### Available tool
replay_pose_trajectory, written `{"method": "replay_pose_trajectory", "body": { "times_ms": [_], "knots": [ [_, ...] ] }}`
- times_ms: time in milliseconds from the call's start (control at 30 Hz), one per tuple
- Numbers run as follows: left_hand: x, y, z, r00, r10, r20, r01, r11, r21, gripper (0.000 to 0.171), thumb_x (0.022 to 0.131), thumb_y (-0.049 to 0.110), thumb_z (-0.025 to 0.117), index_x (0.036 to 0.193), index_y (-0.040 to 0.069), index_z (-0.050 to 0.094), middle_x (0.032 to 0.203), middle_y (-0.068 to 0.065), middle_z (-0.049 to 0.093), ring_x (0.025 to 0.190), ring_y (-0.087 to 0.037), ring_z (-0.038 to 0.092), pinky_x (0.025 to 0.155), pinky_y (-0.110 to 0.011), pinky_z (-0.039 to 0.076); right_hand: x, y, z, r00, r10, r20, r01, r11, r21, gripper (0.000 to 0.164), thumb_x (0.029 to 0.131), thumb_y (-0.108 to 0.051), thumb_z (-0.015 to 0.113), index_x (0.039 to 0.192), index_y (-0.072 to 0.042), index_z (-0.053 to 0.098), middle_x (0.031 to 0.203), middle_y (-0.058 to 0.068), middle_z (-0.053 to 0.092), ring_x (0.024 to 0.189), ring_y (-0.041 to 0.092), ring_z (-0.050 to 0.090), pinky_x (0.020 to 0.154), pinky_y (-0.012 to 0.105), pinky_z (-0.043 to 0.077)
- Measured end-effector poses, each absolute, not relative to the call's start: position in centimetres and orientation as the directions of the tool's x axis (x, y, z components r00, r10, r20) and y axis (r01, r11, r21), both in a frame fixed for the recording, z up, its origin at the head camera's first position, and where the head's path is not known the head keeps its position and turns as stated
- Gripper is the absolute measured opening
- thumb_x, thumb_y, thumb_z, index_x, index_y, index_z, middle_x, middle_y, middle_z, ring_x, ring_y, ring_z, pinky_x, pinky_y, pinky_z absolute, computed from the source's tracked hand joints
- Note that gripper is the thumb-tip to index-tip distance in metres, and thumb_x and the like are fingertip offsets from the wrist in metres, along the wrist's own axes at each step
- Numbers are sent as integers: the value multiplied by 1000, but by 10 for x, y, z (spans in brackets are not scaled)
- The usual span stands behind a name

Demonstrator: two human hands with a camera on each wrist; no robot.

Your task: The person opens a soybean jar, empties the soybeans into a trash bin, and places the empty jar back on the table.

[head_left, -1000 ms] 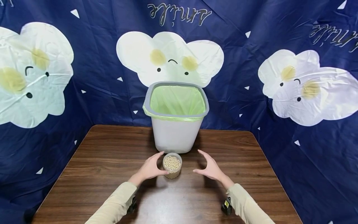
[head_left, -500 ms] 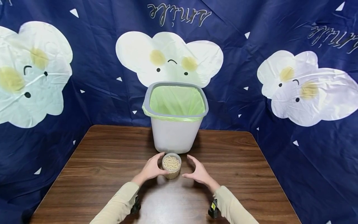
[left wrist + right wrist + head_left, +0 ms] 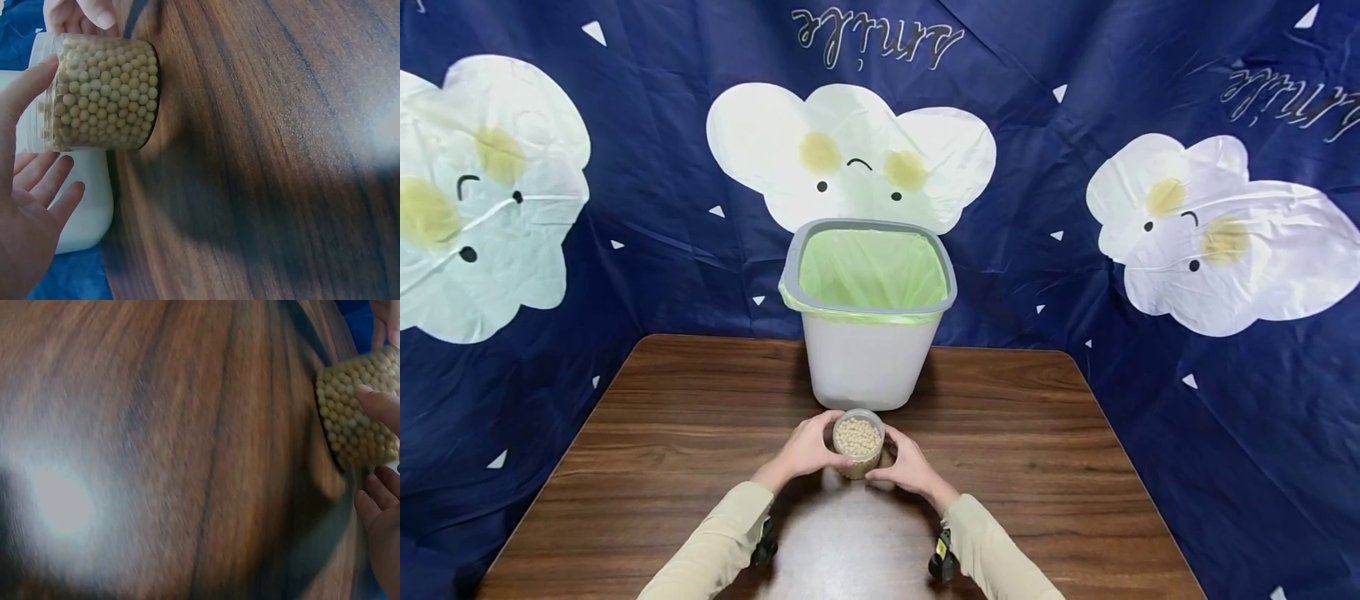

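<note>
The jar [image 3: 103, 94] is flanked on the worktop [image 3: 1000, 408] by the left grip [image 3: 805, 448] and right grip [image 3: 912, 467], both half spread around it, no firm hold seen; even pressure should be applied from both sides, the jar kept level

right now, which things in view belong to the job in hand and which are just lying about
Apparently in the job:
jar, between the hands
pale balls, inside it
left hand, curved round one side
right hand, at the other side

Probably just around:
bin, behind the jar, not held
green liner, in the bin
table, underneath
blue backdrop, behind
</note>
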State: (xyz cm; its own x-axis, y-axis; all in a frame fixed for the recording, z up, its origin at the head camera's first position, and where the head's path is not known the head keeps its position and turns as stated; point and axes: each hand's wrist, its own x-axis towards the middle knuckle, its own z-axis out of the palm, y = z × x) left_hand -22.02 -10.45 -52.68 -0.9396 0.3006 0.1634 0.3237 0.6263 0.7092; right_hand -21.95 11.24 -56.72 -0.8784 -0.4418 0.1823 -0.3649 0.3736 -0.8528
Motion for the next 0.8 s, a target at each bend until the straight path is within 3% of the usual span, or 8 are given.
{"method": "replay_pose_trajectory", "body": {
  "times_ms": [133, 300, 500, 800],
  "knots": [
    [-221, -105, -528, -946, 285, 153, 303, 616, 727, 76, 53, 31, 87, 117, 4, 56, 113, -7, 61, 106, -24, 55, 90, -41, 43, -219, 107, -569, -891, -420, 171, -348, 393, -851, 77, 65, -15, 82, 130, -2, 44, 122, 11, 55, 113, 24, 51, 95, 34, 42],
    [-222, -104, -529, -949, 278, 151, 293, 596, 748, 74, 51, 29, 88, 114, 5, 57, 111, -7, 62, 103, -23, 57, 89, -40, 44, -211, 101, -557, -906, -390, 164, -324, 391, -861, 76, 65, -13, 82, 129, 0, 43, 122, 13, 54, 113, 25, 50, 97, 36, 40],
    [-223, -103, -530, -956, 270, 115, 250, 543, 802, 73, 51, 22, 89, 114, 3, 57, 111, -10, 62, 99, -23, 60, 86, -39, 46, -217, 102, -576, -906, -379, 186, -331, 365, -870, 77, 66, -19, 82, 131, -6, 43, 125, 8, 53, 115, 20, 49, 97, 31, 40],
    [-219, -101, -523, -958, 276, 84, 209, 461, 862, 74, 52, 15, 88, 116, -1, 55, 114, -15, 60, 101, -26, 60, 85, -35, 49, -201, 102, -541, -854, -461, 241, -375, 225, -899, 71, 71, -1, 75, 131, 9, 38, 126, 24, 49, 116, 37, 46, 96, 45, 39]
  ]
}}
